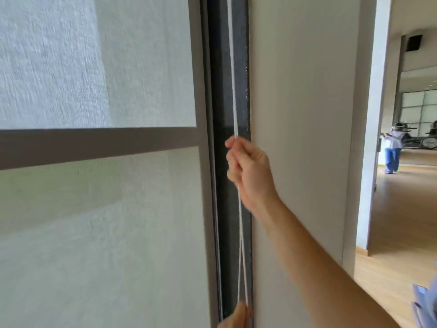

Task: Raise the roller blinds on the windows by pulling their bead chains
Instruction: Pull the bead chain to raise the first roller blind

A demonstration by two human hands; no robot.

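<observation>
Centrally, white bead chain hung down dark window frame, beside pale wall. Clenched around it at mid-height by right hand; pinched lower down, at bottom edge, by left hand, mostly cropped. Split into two strands between hands. Lowered roller blind covered glass to left. No legible writing anywhere. Wooden floor beyond doorway, right.

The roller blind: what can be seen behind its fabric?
Behind the roller blind, only a dark horizontal window bar and blurred daylight show through. The outdoor view is hidden by the fabric. The right hand grips the bead chain beside it.
</observation>
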